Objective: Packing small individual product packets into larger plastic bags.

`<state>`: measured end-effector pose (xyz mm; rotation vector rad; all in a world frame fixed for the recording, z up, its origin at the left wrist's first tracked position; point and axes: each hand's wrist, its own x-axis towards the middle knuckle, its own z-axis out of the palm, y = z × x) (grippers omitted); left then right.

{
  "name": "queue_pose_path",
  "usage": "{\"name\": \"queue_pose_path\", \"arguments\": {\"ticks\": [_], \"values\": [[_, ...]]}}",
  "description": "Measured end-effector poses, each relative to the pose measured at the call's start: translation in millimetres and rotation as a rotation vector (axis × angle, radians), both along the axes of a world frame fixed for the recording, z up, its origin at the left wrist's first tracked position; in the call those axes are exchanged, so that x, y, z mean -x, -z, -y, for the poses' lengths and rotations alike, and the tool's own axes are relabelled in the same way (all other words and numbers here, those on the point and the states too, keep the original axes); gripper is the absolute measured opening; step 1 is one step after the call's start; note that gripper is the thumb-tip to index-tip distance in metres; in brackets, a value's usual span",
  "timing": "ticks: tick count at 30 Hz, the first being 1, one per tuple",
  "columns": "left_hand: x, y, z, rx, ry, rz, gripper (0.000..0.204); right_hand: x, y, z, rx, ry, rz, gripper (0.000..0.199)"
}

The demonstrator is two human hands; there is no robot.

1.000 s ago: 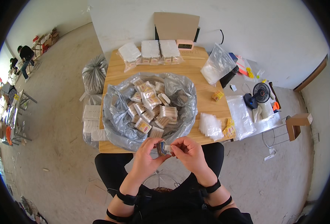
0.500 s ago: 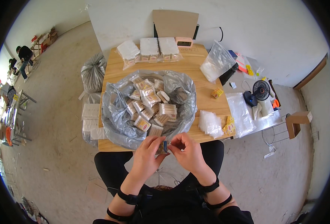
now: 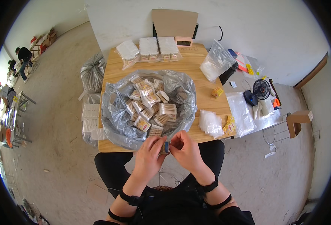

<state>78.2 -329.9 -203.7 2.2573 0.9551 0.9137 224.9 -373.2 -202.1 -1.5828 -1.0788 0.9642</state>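
Note:
Both my hands meet over my lap at the front edge of the wooden table [image 3: 195,67]. My left hand [image 3: 148,153] and my right hand [image 3: 185,149] pinch one small packet of cotton swabs [image 3: 165,147] between them, fingers closed on its ends. Just beyond my hands lies an open grey plastic bag [image 3: 115,114] spread on the table, filled with several similar swab packets [image 3: 150,108].
A stack of small clear bags [image 3: 211,123] lies right of my hands. Packed white bundles [image 3: 150,48] sit at the table's far edge with cardboard [image 3: 174,21] behind. A clear sack [image 3: 217,64], a black fan [image 3: 261,90], a tied grey bag [image 3: 93,73] and a distant person [image 3: 23,56] surround it.
My hands stay together on the packet at the table's front edge, with only small finger shifts.

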Motion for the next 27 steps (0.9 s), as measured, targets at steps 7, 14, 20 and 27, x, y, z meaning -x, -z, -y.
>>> {"name": "queue_pose_path", "arguments": {"ticks": [7,14,20,27], "values": [[-0.6,3.3,0.3,0.002,0.022,0.054,0.058,-4.5,14.2,-4.9,-0.02,-0.029,-0.027,0.021],[1.0,5.8,-1.6,0.095,0.07,0.121,0.062,-12.8,25.3,-4.8,0.099,-0.219,-0.416,0.022],[5.8,20.0,0.7,0.658,0.011,0.563,0.033,-13.3,27.3,-2.3,0.045,-0.164,-0.269,0.019],[15.7,30.5,-4.2,0.731,-0.104,0.349,0.008,-12.3,13.4,0.0,0.097,-0.251,-0.201,0.015]]}}
